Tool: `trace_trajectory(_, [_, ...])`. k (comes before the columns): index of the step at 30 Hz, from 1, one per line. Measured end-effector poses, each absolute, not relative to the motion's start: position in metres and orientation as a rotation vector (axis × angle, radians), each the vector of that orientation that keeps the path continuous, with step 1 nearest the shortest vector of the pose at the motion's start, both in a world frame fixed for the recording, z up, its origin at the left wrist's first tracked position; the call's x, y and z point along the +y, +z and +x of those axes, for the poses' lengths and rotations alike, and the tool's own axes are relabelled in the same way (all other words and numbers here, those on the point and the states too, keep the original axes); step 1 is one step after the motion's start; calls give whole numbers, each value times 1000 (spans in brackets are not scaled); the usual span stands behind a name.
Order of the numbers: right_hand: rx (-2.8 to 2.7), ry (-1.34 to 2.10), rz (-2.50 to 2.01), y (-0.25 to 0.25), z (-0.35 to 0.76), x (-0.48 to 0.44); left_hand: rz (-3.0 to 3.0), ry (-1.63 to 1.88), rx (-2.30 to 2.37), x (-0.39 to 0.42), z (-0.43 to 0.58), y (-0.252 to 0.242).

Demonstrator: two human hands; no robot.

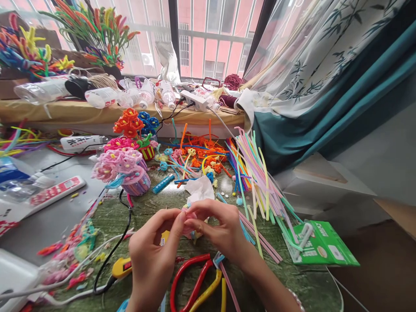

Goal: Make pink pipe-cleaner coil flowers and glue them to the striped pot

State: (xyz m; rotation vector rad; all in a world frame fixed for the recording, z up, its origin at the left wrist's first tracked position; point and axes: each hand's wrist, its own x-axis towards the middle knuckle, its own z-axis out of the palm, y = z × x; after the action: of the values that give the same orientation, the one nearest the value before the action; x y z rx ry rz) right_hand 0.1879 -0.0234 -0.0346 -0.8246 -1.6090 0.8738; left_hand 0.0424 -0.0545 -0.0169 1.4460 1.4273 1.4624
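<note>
My left hand and my right hand meet at the middle of the green table. Between their pinched fingertips is a small pink pipe cleaner piece, mostly covered by the fingers. Just behind it lies a crumpled white tissue. Below the hands rest pliers with red handles and a tool with yellow handles. To the left stands a striped pot of pink pipe cleaner flowers.
Long pastel pipe cleaners fan out at the right, by a green packet. Orange pieces pile up at the back. A yellow-handled tool with a black cord lies at the left. Plastic bottles line the windowsill.
</note>
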Motion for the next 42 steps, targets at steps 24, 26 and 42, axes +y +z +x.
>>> trace_trajectory(24, [-1481,971,-772,-33,183,-26,1364,1536,1430,-57,46,-16])
trace_trajectory(26, [-1432,1052,-788,-32,184,-25,1335,1541,1429,-58,47,-15])
trace_trajectory(42, [-1244,1295,-910,-34,188,-23,1310,1467,1424,-53,36,-19])
